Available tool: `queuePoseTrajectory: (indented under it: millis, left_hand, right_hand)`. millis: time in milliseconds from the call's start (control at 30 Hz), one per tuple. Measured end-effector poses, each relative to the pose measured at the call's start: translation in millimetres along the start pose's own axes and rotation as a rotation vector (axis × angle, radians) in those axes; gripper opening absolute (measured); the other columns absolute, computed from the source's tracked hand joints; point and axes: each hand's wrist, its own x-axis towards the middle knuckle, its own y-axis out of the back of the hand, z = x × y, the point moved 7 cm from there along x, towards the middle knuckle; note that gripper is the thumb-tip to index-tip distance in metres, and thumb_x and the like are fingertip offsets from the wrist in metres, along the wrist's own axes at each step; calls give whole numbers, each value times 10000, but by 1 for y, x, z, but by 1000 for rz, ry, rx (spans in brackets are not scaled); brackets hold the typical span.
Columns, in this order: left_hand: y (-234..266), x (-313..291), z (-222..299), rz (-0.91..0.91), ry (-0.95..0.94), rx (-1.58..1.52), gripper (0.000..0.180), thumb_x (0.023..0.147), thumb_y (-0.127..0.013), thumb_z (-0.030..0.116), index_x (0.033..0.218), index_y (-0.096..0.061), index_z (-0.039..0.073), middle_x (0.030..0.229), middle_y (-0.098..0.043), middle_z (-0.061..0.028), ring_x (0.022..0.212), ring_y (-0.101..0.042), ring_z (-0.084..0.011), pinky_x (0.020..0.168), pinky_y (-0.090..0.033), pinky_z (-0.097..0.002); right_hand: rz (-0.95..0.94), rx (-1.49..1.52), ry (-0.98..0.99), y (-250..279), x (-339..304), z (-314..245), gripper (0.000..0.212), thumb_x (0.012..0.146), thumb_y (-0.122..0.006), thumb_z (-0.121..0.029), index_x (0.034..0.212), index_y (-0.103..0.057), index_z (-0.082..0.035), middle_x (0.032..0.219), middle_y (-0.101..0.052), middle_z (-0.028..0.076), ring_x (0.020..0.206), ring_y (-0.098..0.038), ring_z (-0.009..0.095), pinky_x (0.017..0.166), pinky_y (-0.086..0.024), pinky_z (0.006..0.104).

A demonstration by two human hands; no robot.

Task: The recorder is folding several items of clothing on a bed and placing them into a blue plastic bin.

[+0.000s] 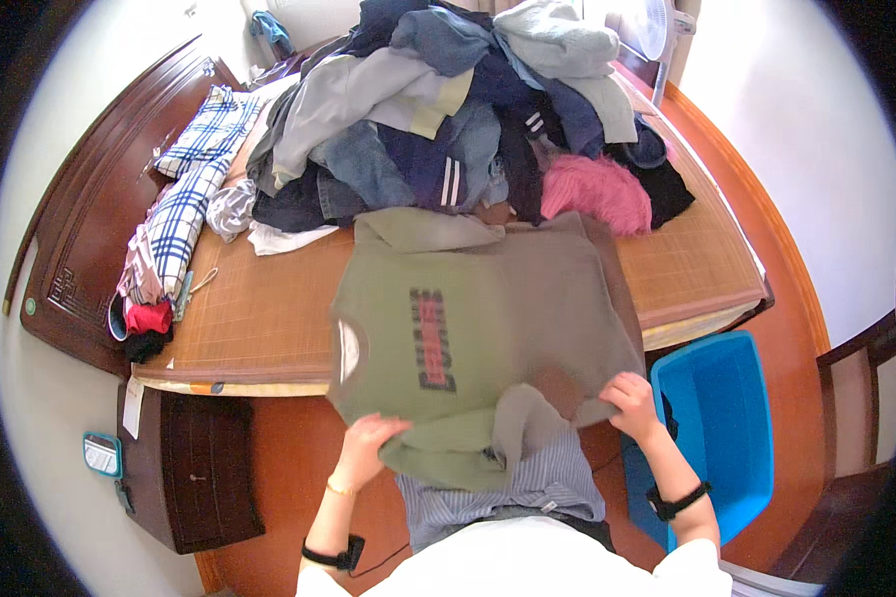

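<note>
An olive-green T-shirt [488, 318] with a dark red print lies spread over the near edge of the bed, its collar to the left. My left hand [368, 445] grips its near sleeve and edge at lower left. My right hand [632, 401] holds the shirt's near edge at the lower right. Part of the cloth hangs down over my lap, above a striped garment [508, 493].
A big heap of mixed clothes [448, 109] covers the far half of the bamboo bed mat [259, 308], with a pink fluffy item [597, 191]. Plaid cloth [184, 199] lies along the left. A blue plastic bin [732, 438] stands on the floor at my right; a dark nightstand [194, 468] at left.
</note>
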Motion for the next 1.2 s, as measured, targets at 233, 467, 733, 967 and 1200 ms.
queuePoseTrajectory:
  millis: [233,467,733,967,1200]
  left_hand:
    - [6,-15,21,-268,207,-512,251,766,-684,65,1015,-692,34,949,-708,-124,892,-676,-226,806,-518,-334]
    - [82,78,-26,334,157,-618,230,760,-622,-43,987,-653,-22,989,-673,-70,950,-613,-171,874,-480,-307]
    - [46,87,-95,303,340,-22,621,849,-666,190,1375,-387,14,1343,-474,-192,1252,-430,-384,1038,-367,-421]
    - [-1,53,-115,259,538,306,546,903,-582,282,1363,-418,38,1419,-400,-174,1332,-360,-336,1068,-224,-630]
    - [4,58,-99,236,505,409,446,903,-581,257,1318,-501,113,1386,-433,-158,1293,-395,-324,1077,-200,-634]
  right_hand:
    - [62,60,-30,39,-18,-10,319,474,-641,-30,788,-655,-89,806,-640,74,758,-633,286,645,-507,378]
    - [299,291,-383,60,103,56,463,627,-560,142,1054,-643,-15,1052,-651,148,1000,-622,305,875,-495,372]
    - [81,68,-470,3,82,126,844,743,-769,-285,1445,-339,-99,1379,-436,230,1284,-411,364,1087,-311,413]
    - [342,149,-710,-22,24,166,621,778,-738,-228,1334,-495,-95,1244,-565,203,1166,-518,351,998,-392,410]
    - [249,106,-626,8,30,148,251,821,-650,-66,1068,-627,-25,1031,-653,153,990,-615,330,861,-476,377]
